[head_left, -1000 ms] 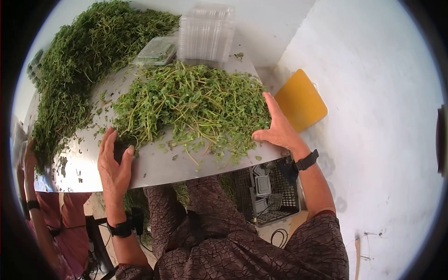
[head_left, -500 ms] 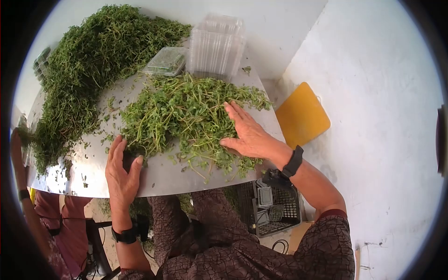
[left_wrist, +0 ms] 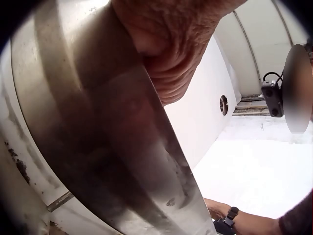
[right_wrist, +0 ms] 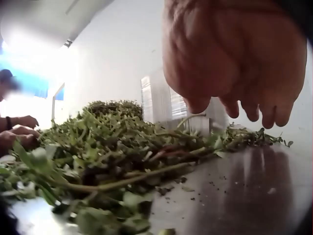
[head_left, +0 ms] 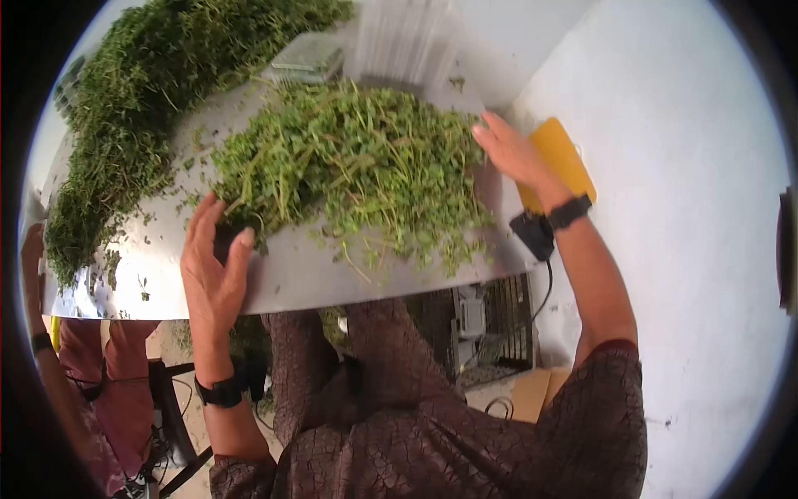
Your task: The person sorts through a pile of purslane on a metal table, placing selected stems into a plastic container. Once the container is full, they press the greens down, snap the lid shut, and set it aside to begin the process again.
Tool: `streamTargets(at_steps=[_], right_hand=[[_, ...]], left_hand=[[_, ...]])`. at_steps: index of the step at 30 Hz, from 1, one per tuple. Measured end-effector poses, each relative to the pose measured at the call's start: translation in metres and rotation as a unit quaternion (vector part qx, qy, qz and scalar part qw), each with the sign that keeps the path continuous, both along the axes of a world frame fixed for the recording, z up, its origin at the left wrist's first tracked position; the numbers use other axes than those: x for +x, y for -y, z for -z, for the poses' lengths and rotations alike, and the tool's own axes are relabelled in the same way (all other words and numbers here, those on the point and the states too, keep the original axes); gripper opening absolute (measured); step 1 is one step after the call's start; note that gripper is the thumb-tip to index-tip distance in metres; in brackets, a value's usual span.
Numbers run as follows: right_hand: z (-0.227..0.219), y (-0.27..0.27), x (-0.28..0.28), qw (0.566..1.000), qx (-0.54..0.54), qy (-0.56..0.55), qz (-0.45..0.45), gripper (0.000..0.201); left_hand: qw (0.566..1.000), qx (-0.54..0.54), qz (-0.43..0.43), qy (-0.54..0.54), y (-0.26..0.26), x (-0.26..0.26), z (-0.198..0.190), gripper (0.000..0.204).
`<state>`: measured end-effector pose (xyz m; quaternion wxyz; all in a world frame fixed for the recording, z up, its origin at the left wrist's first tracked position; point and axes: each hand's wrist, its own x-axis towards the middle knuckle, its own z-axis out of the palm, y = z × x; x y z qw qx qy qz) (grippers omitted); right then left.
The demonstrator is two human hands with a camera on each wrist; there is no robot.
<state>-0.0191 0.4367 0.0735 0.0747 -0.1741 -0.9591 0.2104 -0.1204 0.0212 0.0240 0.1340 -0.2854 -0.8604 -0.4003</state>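
Note:
A loose heap of leafy green stems (head_left: 357,166) lies on the metal table (head_left: 312,270) in front of me. My left hand (head_left: 212,270) rests at the heap's near left side, fingers relaxed and thumb apart from them. Beyond the heap's right end, my right hand (head_left: 515,154) is raised with fingers extended, pointing toward the greens. In the right wrist view the right hand (right_wrist: 239,63) hangs over the tabletop with nothing in its fingers, the greens (right_wrist: 112,152) beside it. The left wrist view shows the left hand (left_wrist: 171,44) against the table's edge.
A larger pile of greens (head_left: 133,125) covers the table's left side. At the back stand a stack of clear plastic boxes (head_left: 399,41) and a clear container (head_left: 307,58). Below is a black crate (head_left: 499,333); a yellow board (head_left: 565,162) leans by the wall. Another person (head_left: 108,374) is at left.
My right hand first moved left onto the heap's right part, then lifted back out to the right and away from me. The left hand has stayed at the heap's left side.

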Motion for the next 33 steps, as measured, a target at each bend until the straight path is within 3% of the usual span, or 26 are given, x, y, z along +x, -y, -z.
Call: streamTargets(at_steps=[2, 7, 11, 13, 20, 27, 29, 33], right_hand=[[-0.004, 0.012, -0.006, 0.996, -0.070, 0.055, -0.029, 0.072], [0.003, 0.059, -0.008, 0.990, -0.095, 0.008, -0.099, 0.075], [-0.014, 0.078, 0.009, 0.995, -0.012, 0.046, -0.086, 0.072], [-0.017, 0.078, 0.026, 0.997, 0.057, -0.011, -0.044, 0.067], [-0.029, 0.077, 0.109, 0.994, -0.066, -0.088, 0.021, 0.055], [-0.004, 0.069, 0.163, 0.980, 0.006, -0.190, 0.051, 0.040], [-0.007, 0.073, 0.170, 0.984, 0.022, -0.170, 0.050, 0.036], [-0.012, 0.088, 0.175, 0.986, -0.001, -0.155, 0.058, 0.035]], left_hand=[[1.000, -0.007, 0.006, -0.004, 0.001, -0.002, 0.000, 0.058], [1.000, -0.016, -0.010, -0.017, -0.002, -0.001, -0.004, 0.050], [1.000, -0.006, -0.005, -0.014, -0.001, -0.003, -0.002, 0.048], [1.000, -0.011, -0.009, -0.019, -0.001, -0.004, -0.001, 0.048], [1.000, -0.002, -0.002, -0.018, 0.002, -0.007, 0.003, 0.048], [1.000, 0.018, 0.005, -0.021, 0.002, -0.010, 0.008, 0.051], [0.999, -0.032, -0.001, -0.035, 0.003, -0.006, 0.003, 0.053], [1.000, -0.015, -0.008, -0.026, 0.001, -0.004, 0.005, 0.053]])
